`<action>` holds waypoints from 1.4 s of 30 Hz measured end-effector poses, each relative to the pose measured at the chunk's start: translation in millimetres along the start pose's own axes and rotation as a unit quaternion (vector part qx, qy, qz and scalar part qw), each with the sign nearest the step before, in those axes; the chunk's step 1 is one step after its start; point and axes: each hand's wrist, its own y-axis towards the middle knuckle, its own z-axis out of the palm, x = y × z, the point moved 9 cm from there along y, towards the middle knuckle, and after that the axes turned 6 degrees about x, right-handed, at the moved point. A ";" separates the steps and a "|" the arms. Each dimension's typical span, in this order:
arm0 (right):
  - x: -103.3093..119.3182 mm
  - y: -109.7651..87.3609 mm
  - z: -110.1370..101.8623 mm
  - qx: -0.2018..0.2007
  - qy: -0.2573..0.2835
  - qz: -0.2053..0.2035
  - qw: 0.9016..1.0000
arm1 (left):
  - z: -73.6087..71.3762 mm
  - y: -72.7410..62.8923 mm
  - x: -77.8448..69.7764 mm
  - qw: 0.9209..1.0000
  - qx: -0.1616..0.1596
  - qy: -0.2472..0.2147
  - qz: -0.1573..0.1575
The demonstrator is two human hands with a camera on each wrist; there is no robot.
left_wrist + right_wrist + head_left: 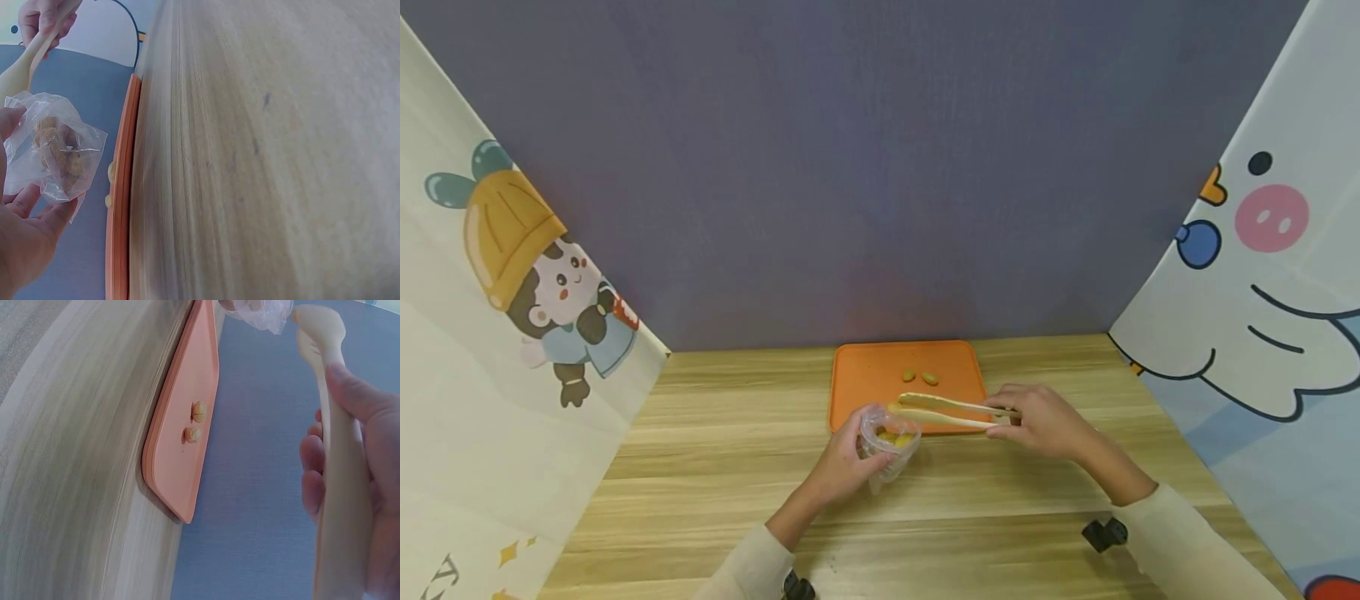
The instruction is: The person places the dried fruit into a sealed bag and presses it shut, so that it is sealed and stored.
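My left hand (841,467) grips a clear plastic bag (887,467) by its sides, its mouth facing up. Inside lie several yellow-brown snack pieces (59,150), seen through the plastic in the left wrist view. The right hand (1043,421) holds a pair of cream-coloured tongs (951,419), thumb on one arm and fingers round the other. Their tips reach over the bag's mouth, with a small yellow bit showing right at the ends. Behind them, two similar round pieces, a left one (909,376) and a right one (930,379), lie on an orange tray (857,375).
The tray sits on a wood-grain table (737,450), close to the grey-blue back wall (880,183). Cartoon-printed panels rise at the left (460,350) and right (1285,350).
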 end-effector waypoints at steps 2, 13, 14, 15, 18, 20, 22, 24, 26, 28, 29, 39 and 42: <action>0.1 0.5 0.0 0.000 0.002 0.001 1.000 | 0.0 0.0 -0.1 1.000 -0.001 -0.003 0.002; -6.5 1.3 -2.9 -0.008 0.000 0.035 0.999 | 0.0 0.1 1.3 1.000 -0.006 -0.009 -0.001; -7.8 1.3 -3.3 -0.007 0.000 0.042 0.999 | 0.0 -0.1 1.3 1.000 -0.006 -0.008 0.000; -8.7 1.2 -4.0 -0.008 0.002 0.046 0.999 | -0.1 -0.2 1.4 1.000 -0.006 -0.007 -0.001; -13.2 1.1 -4.9 -0.008 0.006 0.063 0.998 | -0.1 -0.6 2.1 1.000 -0.005 -0.004 -0.004; -16.9 0.9 -4.8 -0.007 0.005 0.073 0.997 | -0.2 -0.9 2.2 1.000 -0.005 -0.002 -0.008; -21.3 0.9 -3.8 -0.004 0.003 0.085 0.996 | -0.3 -1.4 2.3 1.000 -0.004 0.001 -0.011; -25.2 0.9 -3.0 -0.002 -0.002 0.095 0.996 | -0.4 -1.8 1.8 1.000 -0.004 0.003 -0.013; -29.2 0.9 -2.3 0.001 -0.007 0.105 0.994 | -0.5 -1.8 1.7 1.000 -0.004 0.003 -0.015; -32.9 1.4 -1.7 0.003 -0.012 0.115 0.993 | -0.9 -1.8 1.4 1.000 -0.004 0.002 -0.017; -34.6 1.6 -1.5 0.004 -0.013 0.119 0.993 | -1.0 -1.8 1.4 1.000 -0.004 0.002 -0.018; -48.4 6.7 4.4 0.012 -0.023 0.138 0.990 | -1.8 -1.9 2.4 1.000 -0.001 0.003 -0.019; -53.6 7.8 8.2 0.015 -0.025 0.143 0.989 | -1.9 -2.3 2.8 1.000 0.001 0.005 -0.018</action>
